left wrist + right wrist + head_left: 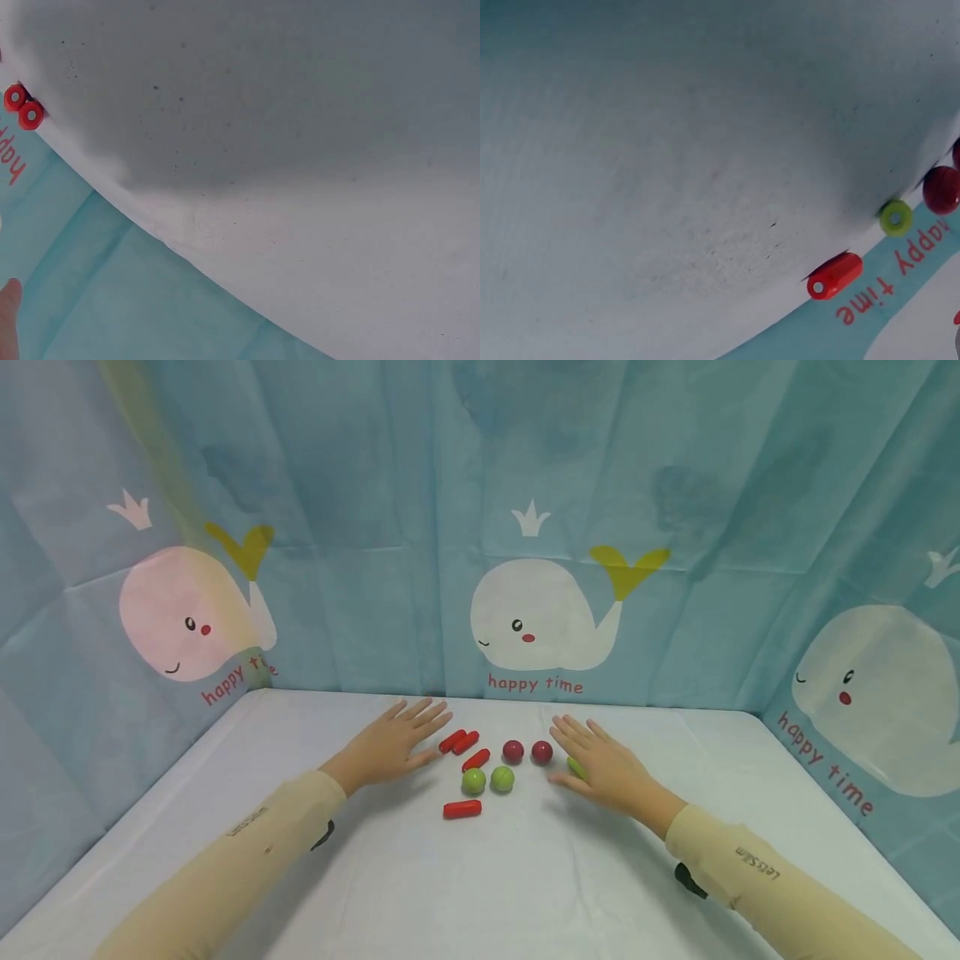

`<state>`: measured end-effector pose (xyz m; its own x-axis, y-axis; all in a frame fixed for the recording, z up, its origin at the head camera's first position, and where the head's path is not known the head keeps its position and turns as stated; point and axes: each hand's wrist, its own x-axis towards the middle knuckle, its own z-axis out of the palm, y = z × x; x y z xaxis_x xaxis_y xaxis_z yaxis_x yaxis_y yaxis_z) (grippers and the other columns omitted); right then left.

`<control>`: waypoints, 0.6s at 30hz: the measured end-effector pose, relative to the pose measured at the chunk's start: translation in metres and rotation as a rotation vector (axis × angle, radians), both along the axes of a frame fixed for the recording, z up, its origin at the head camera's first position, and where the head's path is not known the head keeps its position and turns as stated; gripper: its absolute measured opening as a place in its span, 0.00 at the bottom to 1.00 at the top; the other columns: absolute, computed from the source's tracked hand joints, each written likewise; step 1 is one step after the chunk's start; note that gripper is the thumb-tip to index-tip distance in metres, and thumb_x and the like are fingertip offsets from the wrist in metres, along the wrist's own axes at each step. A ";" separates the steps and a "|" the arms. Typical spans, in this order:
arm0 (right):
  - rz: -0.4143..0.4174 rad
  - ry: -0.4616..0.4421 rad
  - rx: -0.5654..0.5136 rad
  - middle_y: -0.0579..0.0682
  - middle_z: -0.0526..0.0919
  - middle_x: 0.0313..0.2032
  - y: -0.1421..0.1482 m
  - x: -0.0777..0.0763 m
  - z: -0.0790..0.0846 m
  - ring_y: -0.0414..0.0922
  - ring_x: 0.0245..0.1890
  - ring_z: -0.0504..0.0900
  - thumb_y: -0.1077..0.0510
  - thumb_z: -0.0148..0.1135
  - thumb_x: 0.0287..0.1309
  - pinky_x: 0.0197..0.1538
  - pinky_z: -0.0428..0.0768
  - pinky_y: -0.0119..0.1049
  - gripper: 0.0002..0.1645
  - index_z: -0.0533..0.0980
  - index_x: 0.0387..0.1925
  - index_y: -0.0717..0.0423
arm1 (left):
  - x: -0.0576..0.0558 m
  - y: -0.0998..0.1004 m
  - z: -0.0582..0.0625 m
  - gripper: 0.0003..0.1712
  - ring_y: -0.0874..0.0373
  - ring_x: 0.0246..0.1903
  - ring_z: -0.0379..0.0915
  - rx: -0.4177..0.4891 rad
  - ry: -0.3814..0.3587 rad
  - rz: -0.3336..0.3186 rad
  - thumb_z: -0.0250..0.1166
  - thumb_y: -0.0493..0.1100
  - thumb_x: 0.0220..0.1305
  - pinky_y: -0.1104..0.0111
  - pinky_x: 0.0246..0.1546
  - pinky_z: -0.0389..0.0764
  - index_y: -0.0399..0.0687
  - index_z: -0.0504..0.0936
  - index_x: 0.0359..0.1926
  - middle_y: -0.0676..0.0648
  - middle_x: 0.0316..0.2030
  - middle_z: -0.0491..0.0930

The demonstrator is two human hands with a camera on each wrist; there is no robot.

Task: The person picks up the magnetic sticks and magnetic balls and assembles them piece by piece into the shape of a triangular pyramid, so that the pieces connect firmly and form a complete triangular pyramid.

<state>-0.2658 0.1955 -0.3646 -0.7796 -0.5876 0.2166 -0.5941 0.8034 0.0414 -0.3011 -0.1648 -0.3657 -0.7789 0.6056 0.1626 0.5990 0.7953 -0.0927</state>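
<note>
In the head view, I have the left hand [393, 747] extended with its fingers straight, released and holding nothing; the thumb is nearest to a pair of red cylinders [466, 742] that lie side by side, angled, near the middle of the white counter [465, 885]. The right hand [600, 767] is likewise extended, its fingers straight and released, and it partly covers a green piece [576, 767]. I cannot tell from this angle whether either hand touches the counter. Between the hands, a third red cylinder [476, 760] lies just behind the left one of two green balls [502, 778], which sit side by side. Two dark red balls [542, 752] sit farther back, slightly apart, on the side toward the right hand. A fourth red cylinder [462, 809] lies nearer the viewer than the green balls, set nearly crosswise. In the left wrist view, the pair of red cylinders shows round holes in the end faces; a fingertip enters at the lower left edge. In the right wrist view, a holed red cylinder, a holed green item and dark red balls appear along the right side. Beige sleeves [765, 877] cover both forearms. A blue curtain [360, 627] printed with whales and "happy time" encloses the counter.
</note>
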 end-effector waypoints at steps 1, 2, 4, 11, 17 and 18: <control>0.006 -0.003 0.000 0.56 0.61 0.75 -0.001 0.001 0.000 0.54 0.76 0.57 0.35 0.57 0.64 0.77 0.54 0.54 0.47 0.61 0.73 0.59 | 0.001 0.000 0.000 0.41 0.46 0.77 0.48 0.003 -0.006 -0.001 0.56 0.60 0.70 0.45 0.75 0.51 0.54 0.55 0.77 0.46 0.77 0.55; 0.013 -0.002 0.003 0.56 0.61 0.75 -0.002 0.001 0.000 0.54 0.76 0.58 0.35 0.57 0.64 0.77 0.54 0.54 0.47 0.61 0.73 0.59 | 0.001 0.000 -0.001 0.41 0.46 0.77 0.48 0.006 -0.009 -0.004 0.56 0.60 0.70 0.45 0.75 0.50 0.54 0.56 0.77 0.46 0.77 0.55; 0.026 -0.004 0.001 0.56 0.61 0.75 -0.004 0.002 -0.001 0.54 0.76 0.58 0.35 0.57 0.64 0.76 0.55 0.54 0.46 0.61 0.73 0.58 | 0.002 0.000 -0.002 0.40 0.46 0.77 0.48 0.008 -0.013 -0.007 0.56 0.60 0.70 0.45 0.75 0.50 0.54 0.56 0.77 0.47 0.77 0.55; 0.029 -0.012 -0.033 0.55 0.62 0.74 -0.008 0.006 -0.002 0.53 0.76 0.58 0.36 0.60 0.63 0.76 0.56 0.53 0.46 0.62 0.73 0.58 | 0.008 0.002 -0.002 0.40 0.46 0.77 0.48 -0.002 -0.032 -0.018 0.54 0.61 0.71 0.44 0.76 0.48 0.55 0.56 0.77 0.47 0.77 0.55; 0.044 -0.028 -0.066 0.55 0.63 0.74 -0.013 0.011 0.000 0.53 0.76 0.59 0.37 0.62 0.61 0.75 0.58 0.53 0.47 0.62 0.73 0.58 | 0.015 0.001 -0.002 0.38 0.46 0.77 0.49 -0.006 -0.044 -0.026 0.52 0.62 0.71 0.45 0.76 0.49 0.55 0.57 0.77 0.47 0.77 0.55; 0.045 -0.032 -0.067 0.55 0.63 0.74 -0.014 0.012 0.000 0.53 0.76 0.59 0.37 0.62 0.61 0.75 0.58 0.53 0.47 0.62 0.73 0.58 | 0.016 0.001 -0.001 0.38 0.46 0.77 0.49 -0.006 -0.038 -0.031 0.53 0.61 0.71 0.45 0.75 0.50 0.55 0.58 0.77 0.47 0.77 0.56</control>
<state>-0.2542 0.1819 -0.3646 -0.7598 -0.6072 0.2325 -0.6297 0.7762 -0.0309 -0.2851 -0.1636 -0.3672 -0.7656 0.6301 0.1298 0.6262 0.7761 -0.0742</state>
